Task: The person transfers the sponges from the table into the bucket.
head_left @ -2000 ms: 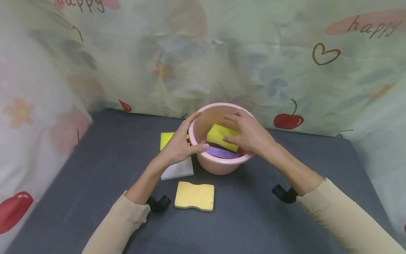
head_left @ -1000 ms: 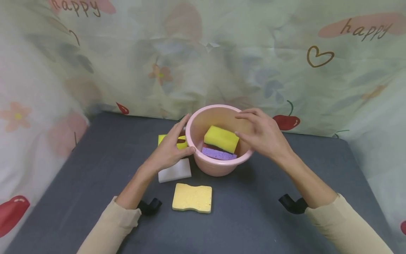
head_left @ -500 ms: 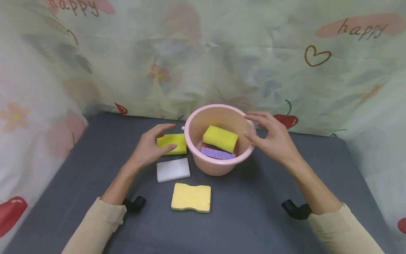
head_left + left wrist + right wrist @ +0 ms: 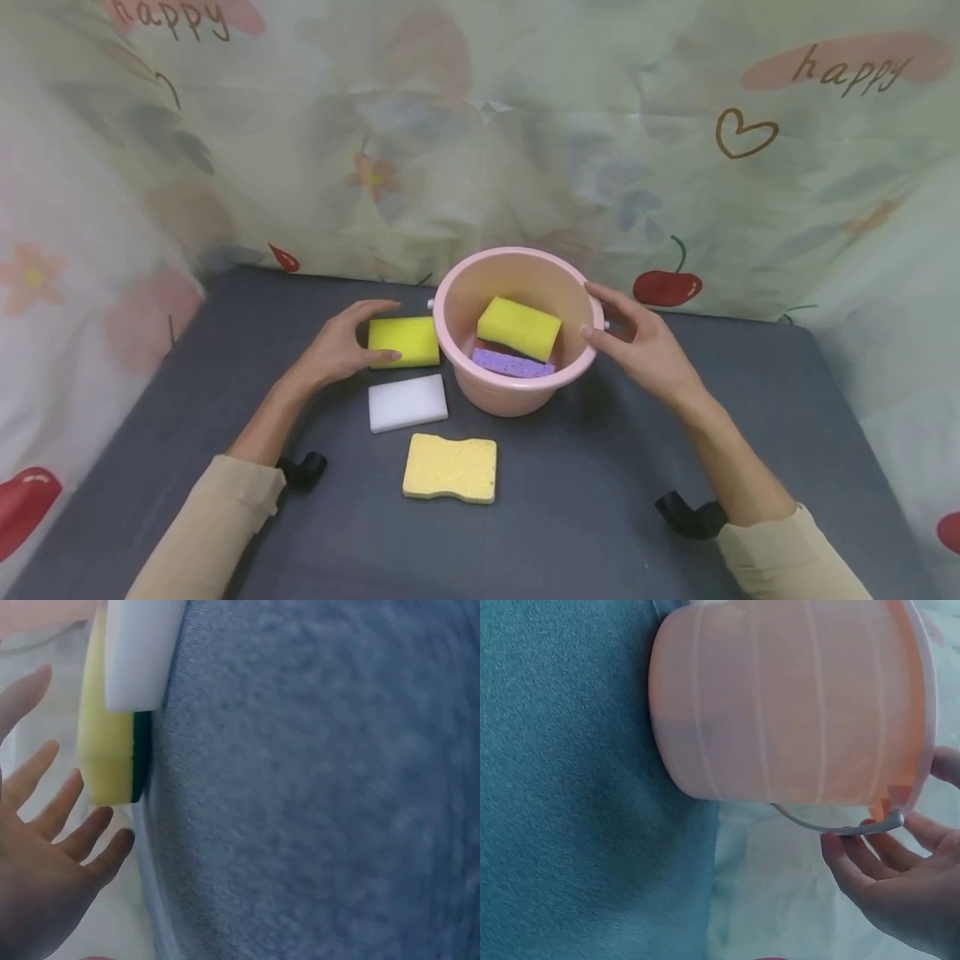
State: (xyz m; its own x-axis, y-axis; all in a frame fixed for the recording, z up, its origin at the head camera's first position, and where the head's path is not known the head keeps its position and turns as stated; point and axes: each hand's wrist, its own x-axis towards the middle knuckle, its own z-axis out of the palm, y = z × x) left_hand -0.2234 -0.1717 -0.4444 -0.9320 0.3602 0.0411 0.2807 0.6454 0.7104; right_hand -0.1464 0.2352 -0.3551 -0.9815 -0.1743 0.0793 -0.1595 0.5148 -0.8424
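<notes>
1. Left hand (image 4: 337, 350): fingers loosely spread, gripping nothing. Thumb and fingertips lie at the left edge of the yellow scouring sponge (image 4: 403, 342). Left wrist view shows the fingers (image 4: 52, 817) straight and apart, just short of that sponge's green-backed end.
2. Yellow scouring sponge: flat on the dark grey desk (image 4: 600, 517), just left of the pink bucket (image 4: 517, 392).
3. White foam sponge (image 4: 407, 402): flat on the desk, just in front of the scouring sponge.
4. Pale yellow wavy-edged sponge (image 4: 450, 467): flat, nearest the person, apart from the others.
5. Pink bucket: upright, mid-desk. Inside, a yellow sponge (image 4: 519, 327) lies tilted on a purple sponge (image 4: 512, 364).
6. Right hand (image 4: 645, 346): relaxed and open, fingertips at the bucket's right rim. Right wrist view shows the fingers (image 4: 855, 870) touching the bucket's thin handle (image 4: 832, 825).
</notes>
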